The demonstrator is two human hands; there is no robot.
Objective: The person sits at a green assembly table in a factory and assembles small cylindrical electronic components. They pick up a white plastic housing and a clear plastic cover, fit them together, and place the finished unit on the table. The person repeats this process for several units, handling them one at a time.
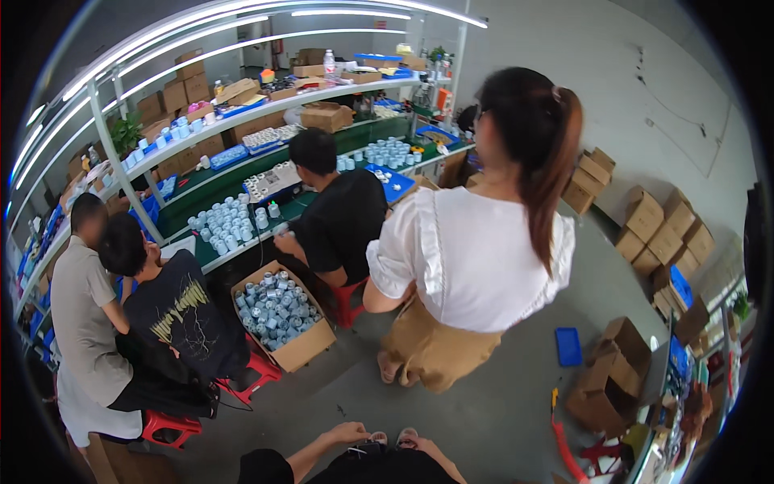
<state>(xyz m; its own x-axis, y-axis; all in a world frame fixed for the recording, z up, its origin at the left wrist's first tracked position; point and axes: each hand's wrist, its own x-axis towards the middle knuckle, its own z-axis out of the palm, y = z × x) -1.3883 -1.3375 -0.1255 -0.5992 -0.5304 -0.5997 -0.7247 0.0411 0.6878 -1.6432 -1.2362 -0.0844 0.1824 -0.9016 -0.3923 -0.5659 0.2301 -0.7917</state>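
1. At the bottom centre of the frame I see the wearer's left hand (348, 433), fingers loosely curled; I cannot tell from my feed whether they close on anything.
2. Just right of it, I have the wearer's right hand (415, 444), low and partly lost against black cloth clothing (391, 468); I cannot tell how far its fingers open or whether they grip something.
3. That clothing is the thing nearest both hands, at the lower edge of the frame. Sandalled feet (378, 437) show between and just beyond the hands.
4. Well apart from the hands, left of centre, I see an open brown cardboard box (314, 347) filled with pale-blue, short cylindrical pieces (282, 306).
5. Beside that box, at frame centre, a person in a black short-sleeved shirt (351, 214) sits on a red plastic stool (347, 305), facing the long green-topped workbench (173, 222) across the upper left.
6. More pale-blue cylinders (226, 224) stand in a cluster on the bench.
7. Right of centre I have a standing person in a white ruffled blouse (484, 258), back toward my camera.
8. At the lower right, a flat blue rectangular tray (568, 347) lies on the grey floor (516, 403), near an open brown carton (601, 395).
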